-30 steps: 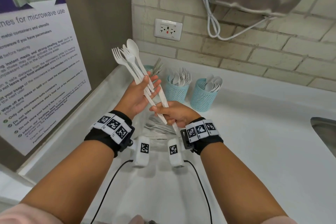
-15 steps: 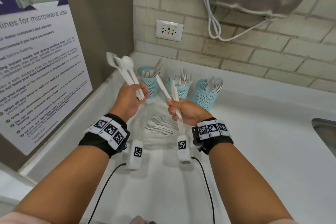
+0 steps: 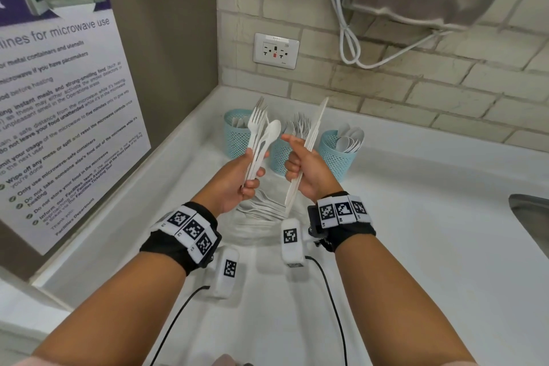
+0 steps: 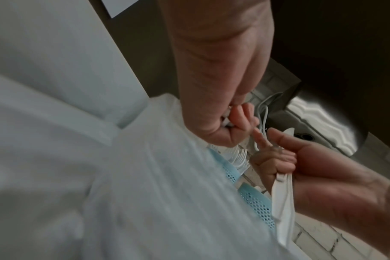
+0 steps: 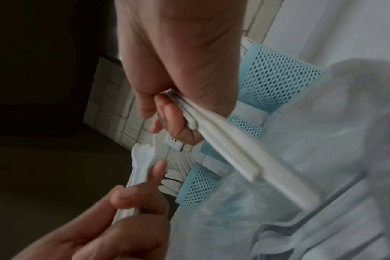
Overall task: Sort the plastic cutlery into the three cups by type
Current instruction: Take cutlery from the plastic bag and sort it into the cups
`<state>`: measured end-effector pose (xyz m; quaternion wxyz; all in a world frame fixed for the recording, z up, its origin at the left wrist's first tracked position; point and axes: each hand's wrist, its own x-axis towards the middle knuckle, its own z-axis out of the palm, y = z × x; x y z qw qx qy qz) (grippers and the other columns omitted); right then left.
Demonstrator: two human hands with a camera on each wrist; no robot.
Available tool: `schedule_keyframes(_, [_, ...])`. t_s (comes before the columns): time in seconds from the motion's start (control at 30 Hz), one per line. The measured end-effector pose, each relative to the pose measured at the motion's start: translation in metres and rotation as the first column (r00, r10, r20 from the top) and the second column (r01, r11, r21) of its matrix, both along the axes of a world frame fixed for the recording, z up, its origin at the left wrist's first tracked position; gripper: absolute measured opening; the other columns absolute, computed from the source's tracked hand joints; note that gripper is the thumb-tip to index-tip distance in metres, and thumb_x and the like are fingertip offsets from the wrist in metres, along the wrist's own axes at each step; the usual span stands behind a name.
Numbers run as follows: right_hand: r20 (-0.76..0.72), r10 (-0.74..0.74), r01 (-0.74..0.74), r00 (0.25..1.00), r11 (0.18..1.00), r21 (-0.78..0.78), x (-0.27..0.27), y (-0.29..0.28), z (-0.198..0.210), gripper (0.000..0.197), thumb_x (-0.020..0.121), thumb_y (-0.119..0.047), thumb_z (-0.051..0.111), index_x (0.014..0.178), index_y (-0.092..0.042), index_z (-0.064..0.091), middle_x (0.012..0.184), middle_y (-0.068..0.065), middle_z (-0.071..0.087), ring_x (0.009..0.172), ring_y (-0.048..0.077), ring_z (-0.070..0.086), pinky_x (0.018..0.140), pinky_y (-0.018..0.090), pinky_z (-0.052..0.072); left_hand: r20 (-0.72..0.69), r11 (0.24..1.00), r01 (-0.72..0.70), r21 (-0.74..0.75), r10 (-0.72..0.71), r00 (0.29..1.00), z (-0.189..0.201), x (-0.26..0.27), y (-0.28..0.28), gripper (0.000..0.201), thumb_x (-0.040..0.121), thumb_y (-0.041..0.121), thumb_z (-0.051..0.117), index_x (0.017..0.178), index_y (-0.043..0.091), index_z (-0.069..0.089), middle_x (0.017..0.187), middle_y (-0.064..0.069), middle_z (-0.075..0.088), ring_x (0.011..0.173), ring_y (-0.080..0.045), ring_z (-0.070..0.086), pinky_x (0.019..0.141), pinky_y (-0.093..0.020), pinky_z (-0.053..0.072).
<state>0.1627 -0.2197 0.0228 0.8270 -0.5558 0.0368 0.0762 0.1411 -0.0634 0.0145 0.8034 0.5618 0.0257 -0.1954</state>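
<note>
My left hand (image 3: 255, 178) grips a bundle of white plastic forks and a spoon (image 3: 261, 137), held upright over the counter. Just right of it, my right hand (image 3: 292, 159) grips two or three white knives (image 3: 316, 125) pointing up, its forefinger stretched toward the bundle. Behind the hands stand three blue mesh cups: the left cup (image 3: 236, 134) has knives, the middle cup (image 3: 279, 154) forks, the right cup (image 3: 337, 157) spoons. In the right wrist view the knives (image 5: 234, 156) run through my right hand (image 5: 167, 116), with the fork bundle (image 5: 142, 161) below. The left wrist view shows my left hand (image 4: 232, 121) curled tight.
A clear plastic bag (image 3: 261, 211) with more white cutlery lies on the white counter (image 3: 416, 232) under my hands. A steel sink (image 3: 531, 217) cuts in at the right edge. A wall and poster (image 3: 59, 116) stand close on the left, a socket (image 3: 276, 50) behind.
My right hand drew the knives out of the shared bundle. The left hand swung its forks and spoon out left, then back upright beside the right hand, which has raised the knives.
</note>
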Motion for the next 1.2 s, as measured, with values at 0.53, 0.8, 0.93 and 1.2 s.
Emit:
schedule_keyframes(0.53, [0.188, -0.184, 0.232, 0.965, 0.932, -0.279, 0.005, -0.002, 0.021, 0.028, 0.083, -0.021, 0.07, 0.11, -0.02, 0.06, 0.088, -0.002, 0.057, 0.053, 0.004, 0.041, 0.041, 0.016, 0.03, 0.193, 0.949, -0.1, 0.3, 0.043, 0.98, -0.008, -0.006, -0.002, 0.024, 0.097, 0.027, 0.049, 0.113, 0.013, 0.06, 0.069, 0.005, 0.049, 0.048, -0.004, 0.033, 0.042, -0.013, 0.025])
schedule_keyframes(0.8, [0.173, -0.258, 0.301, 0.951, 0.902, -0.31, 0.011, -0.001, 0.017, 0.006, 0.084, -0.018, 0.069, 0.089, -0.015, 0.067, 0.075, -0.001, 0.059, 0.044, -0.001, 0.042, 0.037, 0.014, 0.029, 0.208, 0.94, -0.07, 0.334, -0.002, 0.978, -0.008, -0.008, -0.003, 0.027, 0.096, 0.033, 0.049, 0.111, 0.014, 0.06, 0.071, 0.004, 0.044, 0.054, -0.007, 0.032, 0.043, -0.014, 0.027])
schedule_keyframes(0.93, [0.162, -0.263, 0.295, 0.951, 0.928, -0.225, 0.013, -0.004, 0.019, 0.008, 0.089, -0.017, 0.064, 0.081, -0.016, 0.062, 0.068, -0.005, 0.053, 0.041, -0.001, 0.039, 0.04, 0.015, 0.029, 0.16, 0.952, -0.074, 0.297, 0.027, 0.987, -0.008, -0.008, -0.002, 0.028, 0.097, 0.042, 0.043, 0.1, 0.019, 0.06, 0.067, 0.006, 0.04, 0.053, -0.006, 0.031, 0.045, -0.016, 0.025])
schedule_keyframes(1.2, [0.052, -0.211, 0.196, 0.976, 0.959, 0.206, 0.018, -0.005, 0.024, 0.015, 0.101, -0.017, 0.038, 0.088, -0.012, 0.045, 0.091, 0.009, 0.068, 0.073, 0.014, 0.061, 0.063, 0.022, 0.051, 0.157, 0.968, -0.184, 0.17, 0.158, 0.975, -0.01, -0.01, -0.007, 0.017, 0.099, 0.033, 0.043, 0.098, 0.016, 0.045, 0.071, 0.002, 0.037, 0.055, -0.006, 0.035, 0.041, -0.014, 0.031])
